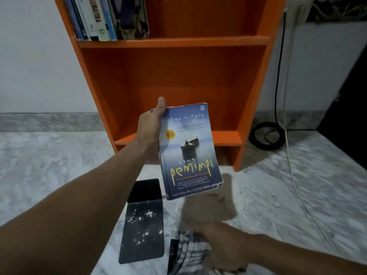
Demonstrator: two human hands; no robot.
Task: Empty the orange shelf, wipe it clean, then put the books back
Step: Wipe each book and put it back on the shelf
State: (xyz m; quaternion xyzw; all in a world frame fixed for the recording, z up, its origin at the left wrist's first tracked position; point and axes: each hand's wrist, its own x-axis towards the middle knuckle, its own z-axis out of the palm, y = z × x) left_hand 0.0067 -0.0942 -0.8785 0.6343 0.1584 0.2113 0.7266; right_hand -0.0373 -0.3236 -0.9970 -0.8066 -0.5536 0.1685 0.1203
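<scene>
My left hand grips a blue paperback titled "Pemimpi" by its spine and holds it upright in front of the orange shelf. The shelf's lower compartment behind the book holds nothing. Several books lean at the left of the upper compartment. My right hand, blurred by motion, is low at the front with curled fingers. A blurred brown cloth rises from it, just below the paperback.
A black flat book or folder with white specks lies on the marble floor. A striped item lies beside it, under my right hand. A coiled black cable and a white cable run right of the shelf.
</scene>
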